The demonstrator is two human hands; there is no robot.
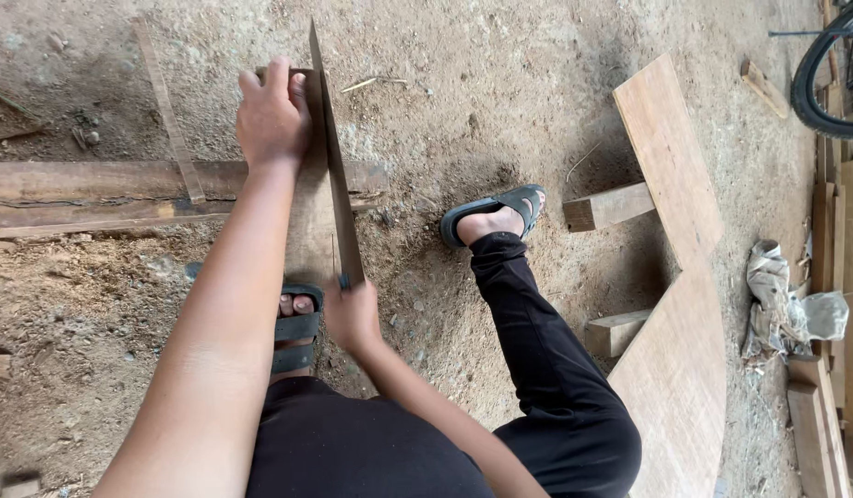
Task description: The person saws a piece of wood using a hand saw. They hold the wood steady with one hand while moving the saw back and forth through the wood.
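The person's left hand (272, 115) is gripping the far end of a narrow wooden board (308, 198), fingers wrapped over it, while the right hand (351, 314) is clamping a handsaw (334, 157) at its handle, blade lying along the board's edge, with no finished cut showing.

single head view, steeply downward, close above hands and dirt floor (500, 83)

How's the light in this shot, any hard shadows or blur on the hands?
Head view: soft, even daylight, no glare; a faint shadow on the dirt beside the right foot. The left hand and the saw it steadies look sharp; the right hand is slightly soft.
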